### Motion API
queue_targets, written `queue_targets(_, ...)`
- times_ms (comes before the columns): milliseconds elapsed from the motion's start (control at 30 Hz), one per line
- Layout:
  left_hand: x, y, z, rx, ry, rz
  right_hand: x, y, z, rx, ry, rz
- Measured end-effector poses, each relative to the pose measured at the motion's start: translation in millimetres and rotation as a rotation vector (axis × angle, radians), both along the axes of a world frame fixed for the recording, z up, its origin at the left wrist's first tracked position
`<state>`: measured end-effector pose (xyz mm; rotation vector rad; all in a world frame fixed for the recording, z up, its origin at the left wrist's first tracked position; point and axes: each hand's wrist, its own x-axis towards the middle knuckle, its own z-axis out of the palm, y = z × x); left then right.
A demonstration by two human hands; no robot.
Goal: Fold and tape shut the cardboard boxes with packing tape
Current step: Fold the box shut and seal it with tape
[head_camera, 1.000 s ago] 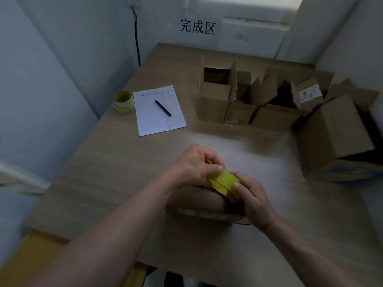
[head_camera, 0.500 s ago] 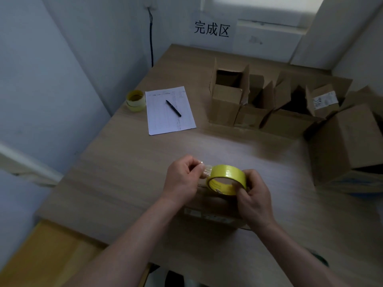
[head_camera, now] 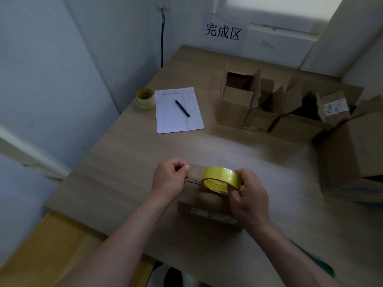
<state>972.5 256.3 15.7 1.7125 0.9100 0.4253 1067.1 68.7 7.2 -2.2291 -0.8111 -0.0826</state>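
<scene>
**Tape strip stretched left to right just above the box**

The left hand (head_camera: 170, 179) pinches the free end of the clear tape strip (head_camera: 194, 169) between thumb and curled fingers. The right hand (head_camera: 246, 195) grips the yellow tape roll (head_camera: 220, 179), fingers wrapped round its right side and thumb at the near edge. The strip runs between them, short and taut by the look of it, its long axis lying left to right.

Directly below and slightly nearer sits the cardboard box (head_camera: 204, 200), flaps folded down, on the near middle of the wooden table (head_camera: 124, 162). Both hands hover over its far edge, the left at the box's left end, the roll nearer its middle. The seam itself is partly hidden by the hands, so I cannot tell its direction. The next step is probably to lower the strip onto the box top.

Farther out, open boxes (head_camera: 240, 100) cluster at the far right; a sheet of paper (head_camera: 178, 109) with a pen (head_camera: 182, 108) and a spare tape roll (head_camera: 145, 98) lie far left.
</scene>
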Motion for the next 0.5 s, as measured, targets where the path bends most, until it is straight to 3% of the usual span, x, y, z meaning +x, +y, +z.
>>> queue_targets(500,-13,2,-29,-0.32,-0.035,0.115,-18,10,-8,-0.091,0.066,-0.02)
